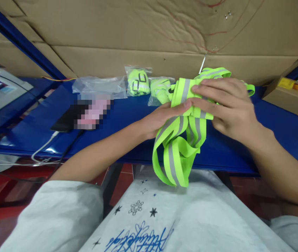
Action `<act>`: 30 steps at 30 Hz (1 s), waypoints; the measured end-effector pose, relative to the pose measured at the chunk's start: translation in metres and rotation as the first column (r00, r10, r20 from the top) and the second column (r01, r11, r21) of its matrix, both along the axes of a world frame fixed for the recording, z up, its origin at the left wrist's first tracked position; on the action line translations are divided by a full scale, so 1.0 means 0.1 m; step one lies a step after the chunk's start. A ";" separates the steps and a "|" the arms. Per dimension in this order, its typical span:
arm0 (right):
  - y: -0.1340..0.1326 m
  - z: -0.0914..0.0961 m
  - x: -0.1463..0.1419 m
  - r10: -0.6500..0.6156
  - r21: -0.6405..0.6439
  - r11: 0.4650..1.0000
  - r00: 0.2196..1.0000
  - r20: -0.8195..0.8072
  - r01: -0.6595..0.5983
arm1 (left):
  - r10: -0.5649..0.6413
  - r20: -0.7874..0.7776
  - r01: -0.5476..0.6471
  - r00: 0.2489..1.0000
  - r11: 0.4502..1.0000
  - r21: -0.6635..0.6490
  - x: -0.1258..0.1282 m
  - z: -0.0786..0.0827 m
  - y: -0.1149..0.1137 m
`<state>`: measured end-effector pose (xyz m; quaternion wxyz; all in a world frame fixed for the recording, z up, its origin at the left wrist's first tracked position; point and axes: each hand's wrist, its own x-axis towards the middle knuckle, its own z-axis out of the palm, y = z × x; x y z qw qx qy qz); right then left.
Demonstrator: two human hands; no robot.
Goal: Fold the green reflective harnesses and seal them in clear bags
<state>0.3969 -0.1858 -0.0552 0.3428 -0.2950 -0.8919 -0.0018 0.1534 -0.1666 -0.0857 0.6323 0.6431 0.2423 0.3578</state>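
Observation:
A neon-yellow reflective strap vest [178,147] with grey stripes hangs in loops over the front edge of the blue table [128,115]. My left hand [159,120] grips the straps from below, thumb pressed on the folded upper part. My right hand [228,108] closes over the folded top of the same vest, fingers pointing left. Both hands hold it just above the table.
Two clear bags with folded yellow vests [137,82] [160,90] lie at the back, beside empty clear bags [99,85]. A dark phone [67,120] with a white cable lies to the left. Cardboard [149,31] lines the back; a cardboard box [291,96] stands at the right.

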 end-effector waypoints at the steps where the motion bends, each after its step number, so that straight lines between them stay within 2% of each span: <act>1: 0.00 0.01 -0.01 0.054 -0.031 0.998 0.999 0.002 -0.053 | -0.013 0.017 0.014 1.000 0.999 -0.047 0.01 -0.01 0.03; 3: 0.00 0.02 -0.04 0.113 -0.109 0.987 0.993 -0.045 -0.118 | -0.051 0.080 0.064 0.996 0.983 -0.169 0.01 -0.03 0.07; 6: 0.01 0.01 -0.08 0.046 -0.250 0.959 0.941 -0.334 -0.135 | -0.065 0.116 0.089 0.991 0.973 -0.215 -0.01 -0.05 0.08; 8: 0.03 -0.03 -0.12 -0.071 -0.417 0.893 0.864 -0.499 -0.167 | -0.100 0.101 0.119 0.990 0.974 -0.195 -0.01 -0.05 0.05; 10: 0.03 -0.07 -0.15 -0.196 -0.583 0.789 0.820 -0.538 -0.195 | -0.131 0.091 0.147 0.987 0.969 -0.197 -0.01 -0.06 0.01; 11: 0.02 -0.08 -0.17 -0.228 -0.614 0.763 0.807 -0.545 -0.199 | -0.136 0.094 0.154 0.986 0.966 -0.209 0.00 -0.07 0.00; 12: 0.00 -0.09 -0.19 -0.235 -0.601 0.776 0.796 -0.558 -0.193 | -0.139 0.103 0.160 0.985 0.961 -0.227 0.00 -0.08 0.00; 13: -0.03 -0.09 -0.21 -0.223 -0.549 0.819 0.789 -0.572 -0.167 | -0.141 0.116 0.167 0.983 0.954 -0.249 0.01 -0.09 0.01; 15: -0.12 -0.09 -0.24 -0.170 -0.384 0.921 0.810 -0.561 -0.072 | -0.160 0.148 0.197 0.976 0.936 -0.293 0.01 -0.11 0.05; 16: -0.17 -0.08 -0.25 -0.144 -0.296 0.955 0.836 -0.529 -0.023 | -0.184 0.162 0.228 0.969 0.922 -0.314 0.01 -0.13 0.07; 18: -0.27 -0.06 -0.27 -0.112 -0.162 0.986 0.888 -0.447 0.042 | -0.234 0.187 0.287 0.954 0.891 -0.351 0.00 -0.14 0.10; 20: -0.31 -0.03 -0.28 -0.107 -0.111 0.992 0.909 -0.404 0.067 | -0.235 0.194 0.294 0.952 0.879 -0.375 0.00 -0.14 0.09; 23: -0.25 0.02 -0.26 -0.162 -0.193 0.978 0.865 -0.475 0.077 | -0.159 0.130 0.197 0.979 0.908 -0.370 0.02 -0.12 0.03; 26: -0.13 0.04 -0.21 -0.195 -0.342 0.940 0.788 -0.584 -0.020 | -0.146 0.033 0.149 0.989 0.924 -0.353 0.03 -0.12 -0.01; 28: -0.07 0.01 -0.18 -0.223 -0.477 0.872 0.777 -0.589 -0.112 | -0.175 -0.019 0.159 0.984 0.929 -0.333 0.03 -0.14 -0.01; 30: -0.02 -0.04 -0.17 -0.266 -0.605 0.775 0.772 -0.577 -0.185 | -0.201 -0.064 0.175 0.978 0.944 -0.280 0.04 -0.15 0.01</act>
